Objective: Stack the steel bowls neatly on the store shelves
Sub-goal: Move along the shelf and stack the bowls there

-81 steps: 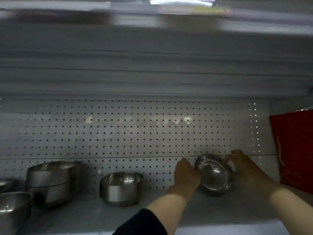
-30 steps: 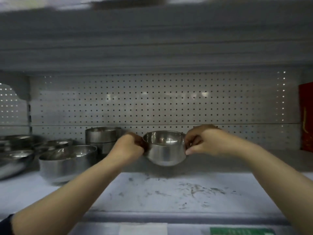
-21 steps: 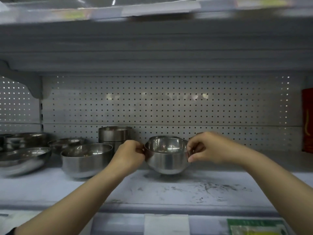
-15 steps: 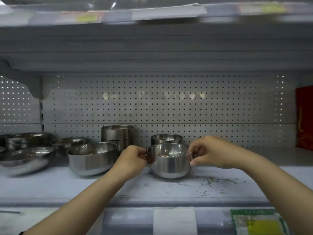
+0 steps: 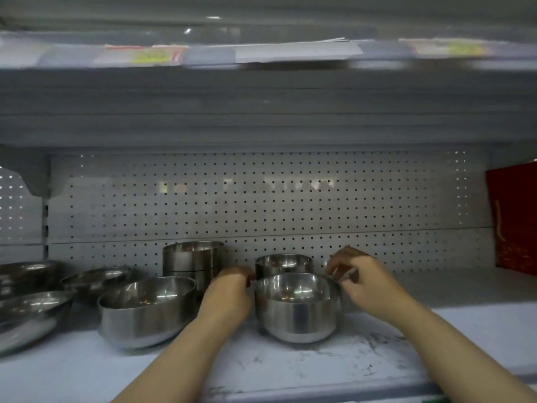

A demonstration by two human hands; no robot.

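Bowl upright on shelf; left hand fingers curled at its rim, right hand fingers loosely spread beside it. Labels above bowl blurred, unreadable.

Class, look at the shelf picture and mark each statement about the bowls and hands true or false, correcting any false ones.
1. The front bowl between the hands stands upright on the shelf. True.
2. A smaller bowl stands directly behind it. True.
3. The front bowl is turned upside down. False: its opening faces up.
4. The left hand is at the front bowl's left rim, the right hand at its right rim. True.
5. The stacked bowls stand right of the front bowl. False: they are to its left, by the pegboard.
6. A green box stands at the shelf's right end. False: the item there is red.
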